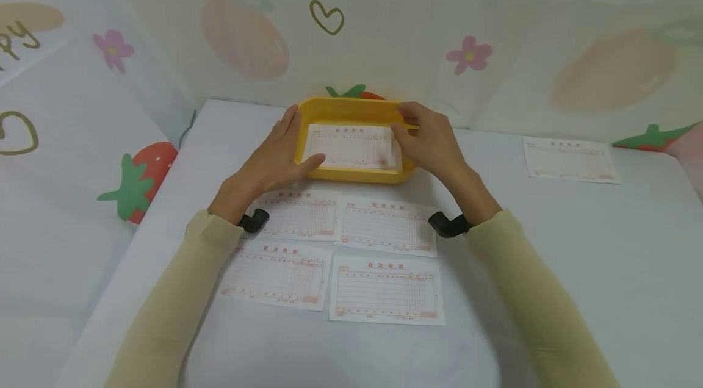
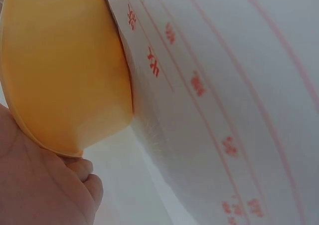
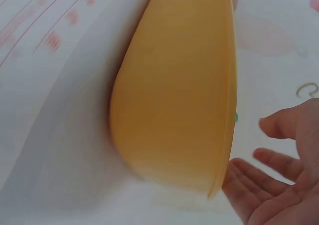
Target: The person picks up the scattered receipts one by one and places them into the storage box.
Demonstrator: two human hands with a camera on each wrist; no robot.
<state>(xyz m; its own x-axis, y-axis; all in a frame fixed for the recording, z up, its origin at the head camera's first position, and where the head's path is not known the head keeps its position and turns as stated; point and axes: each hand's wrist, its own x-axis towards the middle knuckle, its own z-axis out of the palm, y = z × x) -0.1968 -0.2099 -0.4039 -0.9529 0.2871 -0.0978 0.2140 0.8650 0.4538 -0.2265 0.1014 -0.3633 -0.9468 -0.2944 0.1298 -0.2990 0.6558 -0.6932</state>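
A yellow plastic tray [image 1: 357,177] stands toward the back of the table, with white, red-printed receipt slips [image 1: 348,147] lying in it. My left hand [image 1: 277,156] holds its left end, fingers along the outside and thumb over the front rim. In the left wrist view, some fingertips [image 2: 92,182] curl beneath the tray's rim. At the tray's right end is my right hand [image 1: 434,138], its thumb reaching over the inside. The right wrist view shows that hand's fingers [image 3: 249,180] against the rim, with the thumb spread apart.
Several receipt slips [image 1: 387,290] lie in two rows before the tray, partly under the left wrist. Another slip [image 1: 571,160] lies alone at the back right. Behind the white table [image 1: 329,357] hangs a printed cloth [image 1: 384,40]. A black band [image 1: 450,225] shows on the right wrist.
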